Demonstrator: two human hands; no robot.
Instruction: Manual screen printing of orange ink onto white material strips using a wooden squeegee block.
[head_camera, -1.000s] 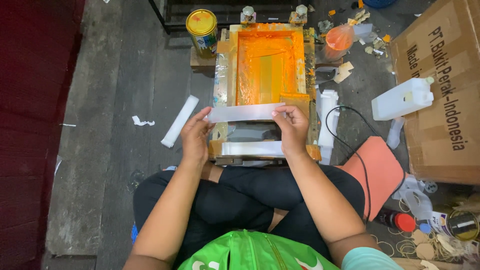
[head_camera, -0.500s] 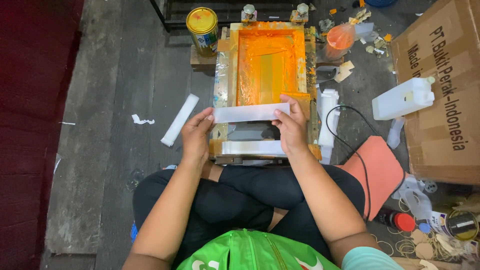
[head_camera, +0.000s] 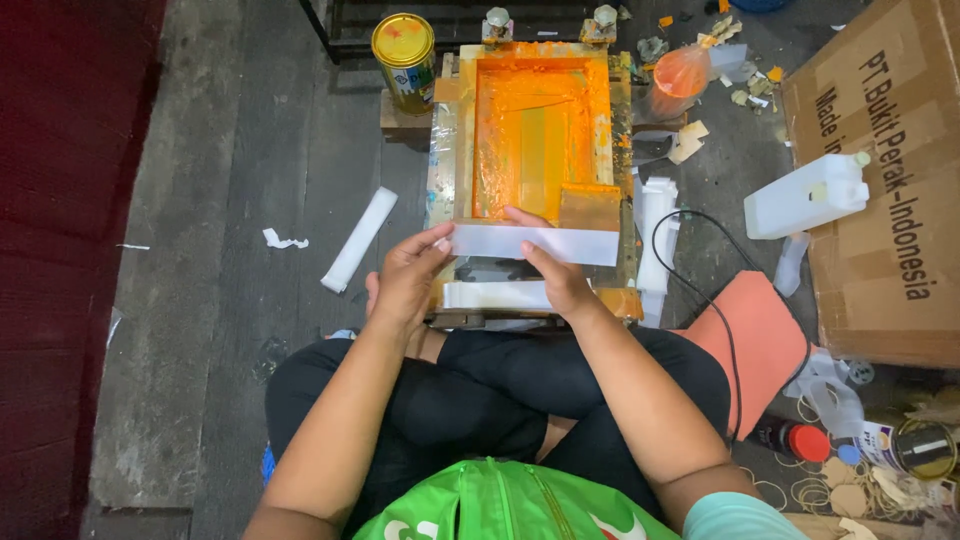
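My left hand (head_camera: 405, 285) pinches the left end of a long white strip (head_camera: 560, 244). My right hand (head_camera: 555, 278) holds the strip near its middle from below. The strip lies level across the near end of a screen-printing frame (head_camera: 620, 130) coated in orange ink. A brown squeegee block (head_camera: 588, 208) rests in the frame's near right corner, just beyond the strip. A second white strip (head_camera: 495, 295) lies on the base under my hands. I sit cross-legged right in front of the frame.
A yellow-lidded paint can (head_camera: 405, 45) stands left of the frame. A loose white strip (head_camera: 358, 240) lies on the floor at left. At right are stacked white strips (head_camera: 655, 205), a black cable (head_camera: 700, 250), an orange pad (head_camera: 765, 340), a white jug (head_camera: 805, 195) and a cardboard box (head_camera: 890, 250).
The strip has shifted to the right and a little toward me. My right hand has slid from the strip's right end toward its middle.
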